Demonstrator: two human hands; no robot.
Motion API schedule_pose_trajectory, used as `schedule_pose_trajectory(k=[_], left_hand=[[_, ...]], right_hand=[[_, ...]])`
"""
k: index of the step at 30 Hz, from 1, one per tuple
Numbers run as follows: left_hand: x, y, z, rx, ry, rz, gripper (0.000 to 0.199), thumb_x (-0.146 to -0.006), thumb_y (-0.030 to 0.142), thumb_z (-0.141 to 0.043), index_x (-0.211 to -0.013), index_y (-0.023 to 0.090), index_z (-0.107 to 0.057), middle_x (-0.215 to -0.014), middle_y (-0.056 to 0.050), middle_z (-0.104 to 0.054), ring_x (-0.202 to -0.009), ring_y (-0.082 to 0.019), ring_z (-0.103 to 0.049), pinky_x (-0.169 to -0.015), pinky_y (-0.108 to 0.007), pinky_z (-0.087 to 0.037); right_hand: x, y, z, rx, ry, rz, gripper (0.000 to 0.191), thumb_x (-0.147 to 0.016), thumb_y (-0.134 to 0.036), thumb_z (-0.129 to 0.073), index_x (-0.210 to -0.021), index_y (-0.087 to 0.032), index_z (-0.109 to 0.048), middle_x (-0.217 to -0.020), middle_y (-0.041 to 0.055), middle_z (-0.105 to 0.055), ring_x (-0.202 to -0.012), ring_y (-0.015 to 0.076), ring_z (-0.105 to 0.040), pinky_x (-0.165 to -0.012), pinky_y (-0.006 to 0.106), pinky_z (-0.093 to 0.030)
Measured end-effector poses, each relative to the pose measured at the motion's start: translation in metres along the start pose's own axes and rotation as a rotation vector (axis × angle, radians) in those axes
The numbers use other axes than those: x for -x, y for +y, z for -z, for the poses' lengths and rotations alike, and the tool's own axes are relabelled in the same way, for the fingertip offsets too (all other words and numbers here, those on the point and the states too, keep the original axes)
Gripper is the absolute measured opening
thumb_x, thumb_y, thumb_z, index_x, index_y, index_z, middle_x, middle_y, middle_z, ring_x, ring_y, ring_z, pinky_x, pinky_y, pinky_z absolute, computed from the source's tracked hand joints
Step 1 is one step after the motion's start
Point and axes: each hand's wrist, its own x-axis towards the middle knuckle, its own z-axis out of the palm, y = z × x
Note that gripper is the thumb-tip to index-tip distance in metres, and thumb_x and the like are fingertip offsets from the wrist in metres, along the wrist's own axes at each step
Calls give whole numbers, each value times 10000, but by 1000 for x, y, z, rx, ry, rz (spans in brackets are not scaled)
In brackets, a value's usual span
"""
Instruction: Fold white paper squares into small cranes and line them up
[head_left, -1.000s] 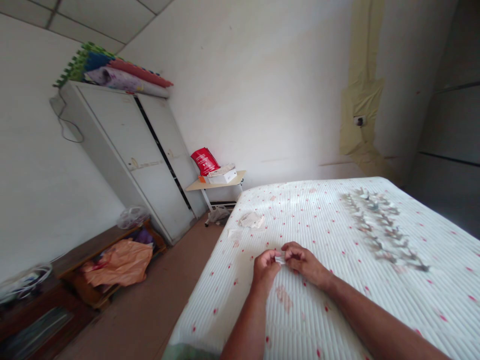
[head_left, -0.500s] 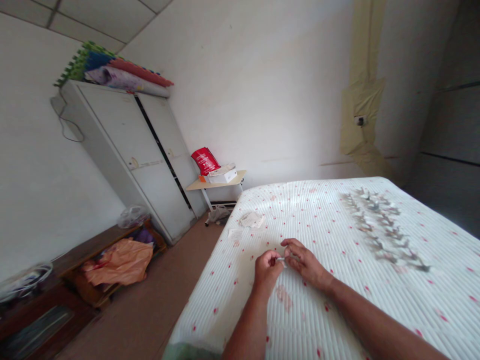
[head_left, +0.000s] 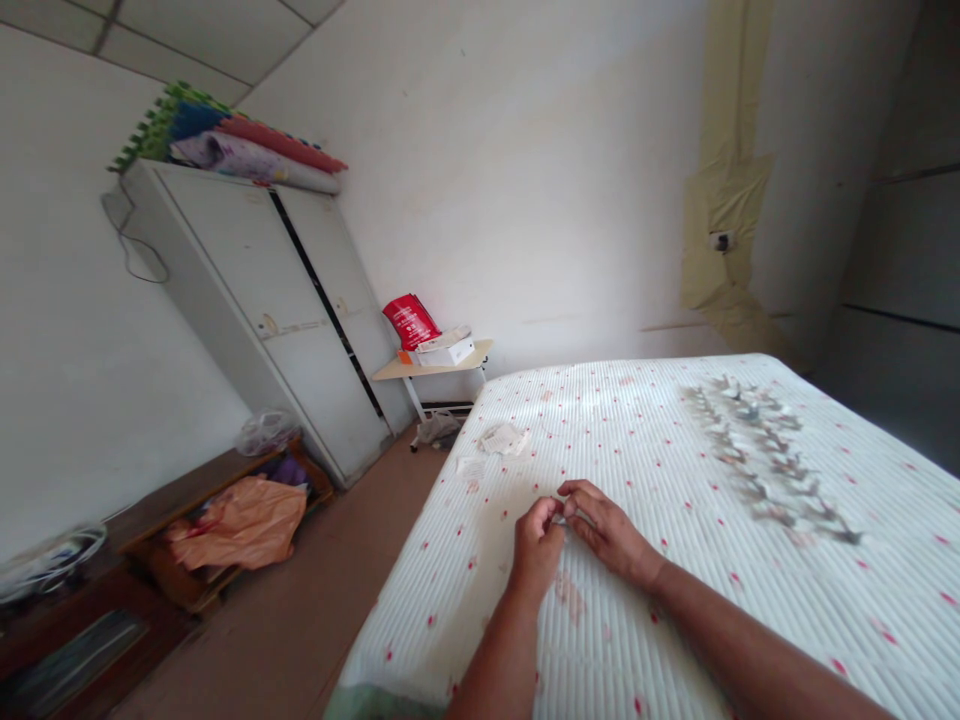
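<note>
My left hand [head_left: 538, 535] is closed, its thumb and fingers pinching a small folded piece of paper [head_left: 559, 520]. Fingers of my right hand [head_left: 609, 532] curl in from the other side and meet the left fingertips at the paper. Most of the paper is hidden between the fingers. Both hands are low over the white quilted bedspread [head_left: 637, 430] with red dots. To the right, several small folded paper figures [head_left: 780, 460], pointed like birds, stand in rows on the bed. Beyond my left hand lie some loose paper pieces [head_left: 504, 439].
A small table [head_left: 390, 370] behind the bed holds a red bag [head_left: 411, 322] and a white box [head_left: 448, 350]. At the left stand a grey cabinet [head_left: 225, 270] with rolled mats [head_left: 255, 160] on top and a low wooden cabinet [head_left: 187, 490] with an orange plastic bag [head_left: 240, 520].
My hands have drawn closer together, the left shifting slightly right and the right slightly left. Less of the paper shows between them. The paper figures have not moved.
</note>
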Motion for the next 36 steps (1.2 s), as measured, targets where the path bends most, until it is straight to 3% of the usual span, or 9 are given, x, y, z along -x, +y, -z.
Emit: schedule_pose_trajectory(k=[6,13,24,30,36], left_hand=[[-1,-1,1,86,24,-13,234,-666,110,-431,-848,147,-573,-778,-27,-604,-723,-136,-516,-655,-212,-386],[0,2,2,116,-11,-10,219,-687,131,-438,-857,139,-576,-784,-28,-619,-703,-126,-528,-628,-207,-393],[0,1,1,-69,32,-53,259,-647,82,-405,-805,148,-599,-743,-5,-619,-701,-123,-528,-647,-198,-394],[-1,0,1,-70,85,-30,155,-685,145,-442,-731,146,-590,-666,2,-585,-626,-108,-505,-584,-188,-375],[-3,0,3,56,115,74,134,-667,221,-512,-724,128,-591,-561,15,-539,-523,-93,-473,-521,-186,-366]], right_hand=[[3,4,-1,23,16,-13,377,-651,-37,-468,-988,-205,-462,-1155,89,-469,-1098,192,-459,-921,330,-393],[3,7,-2,103,31,10,301,-708,-55,-443,-965,-205,-489,-1102,85,-502,-1004,168,-522,-844,302,-451],[1,4,-5,177,68,18,150,-839,-155,-388,-870,-197,-528,-1020,84,-553,-865,143,-577,-748,263,-484],[0,4,-6,-6,60,-49,123,-836,-214,-442,-830,-193,-563,-1014,81,-540,-879,145,-561,-752,256,-460],[-3,9,-2,-251,99,-196,214,-836,-338,-444,-793,-183,-586,-843,49,-577,-826,161,-551,-765,282,-432]])
